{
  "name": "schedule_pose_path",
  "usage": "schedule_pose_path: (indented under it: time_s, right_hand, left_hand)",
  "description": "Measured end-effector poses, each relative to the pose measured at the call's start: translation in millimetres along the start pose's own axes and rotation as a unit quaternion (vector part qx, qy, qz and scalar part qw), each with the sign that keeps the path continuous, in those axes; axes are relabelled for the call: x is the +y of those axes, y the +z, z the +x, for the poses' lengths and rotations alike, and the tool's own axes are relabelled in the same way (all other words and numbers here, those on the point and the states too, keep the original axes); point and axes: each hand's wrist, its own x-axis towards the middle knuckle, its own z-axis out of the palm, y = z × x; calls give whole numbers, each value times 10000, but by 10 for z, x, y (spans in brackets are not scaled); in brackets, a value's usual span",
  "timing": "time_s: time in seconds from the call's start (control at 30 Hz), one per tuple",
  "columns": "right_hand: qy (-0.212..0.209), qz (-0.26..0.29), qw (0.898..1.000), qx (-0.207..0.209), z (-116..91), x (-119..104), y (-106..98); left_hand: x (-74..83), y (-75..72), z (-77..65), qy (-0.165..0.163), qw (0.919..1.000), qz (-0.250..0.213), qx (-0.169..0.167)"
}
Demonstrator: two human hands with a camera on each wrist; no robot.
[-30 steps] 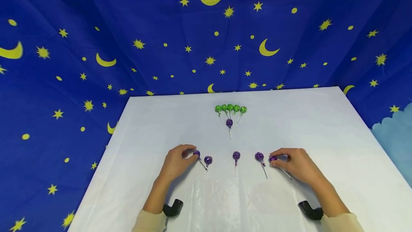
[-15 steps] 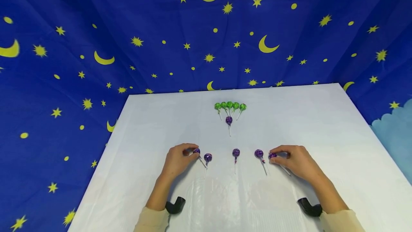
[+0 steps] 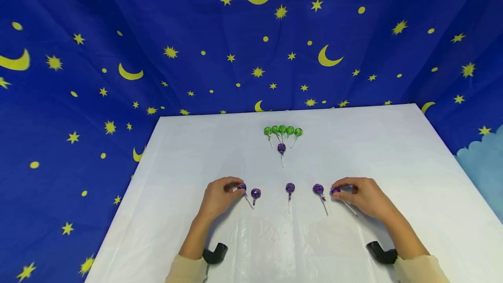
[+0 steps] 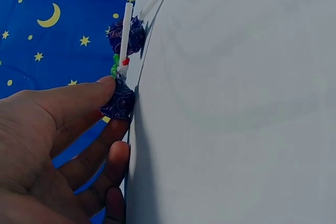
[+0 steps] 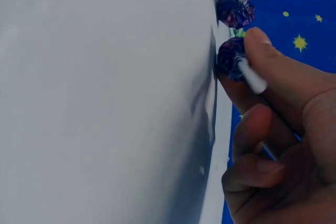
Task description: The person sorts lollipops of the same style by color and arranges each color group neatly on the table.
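Observation:
My left hand (image 3: 218, 196) pinches the wrapped head of a purple lollipop (image 4: 118, 101) between thumb and fingers; its white stick points down and right in the head view. Just right of it lies another purple lollipop (image 3: 256, 193). On the other side, my right hand (image 3: 363, 195) pinches the head of a purple lollipop (image 5: 231, 59), its stick slanting toward the lower right. Beside those fingers, to the left, lies a purple lollipop (image 3: 318, 189). Midway between both hands is one more purple lollipop (image 3: 290, 188), stick toward me.
Farther back on the white table (image 3: 196, 147), several green lollipops (image 3: 282, 129) form a fan, with a purple lollipop (image 3: 281, 148) just below them. Black curved pieces (image 3: 216, 253) sit by both wrists. A blue star-and-moon cloth (image 3: 220, 25) hangs behind the table.
Both hands keep their pinch on the same two purple lollipops, almost still. The whole head view shifts slightly; the lollipops stay in the same arrangement.

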Motion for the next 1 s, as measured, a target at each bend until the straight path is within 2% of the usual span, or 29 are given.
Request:
schedule_pose_path:
  time_s: [0.5, 1.0]
  right_hand:
    - [9, -136, 9999, 3, 227, -80, -48]
    - [31, -164, 9998, 103, 627, -303, -30]
  left_hand:
    - [-22, -2, 0, 40, 10000, 4, 66]
    - [-23, 1, 0, 118, 9999, 35, 62]
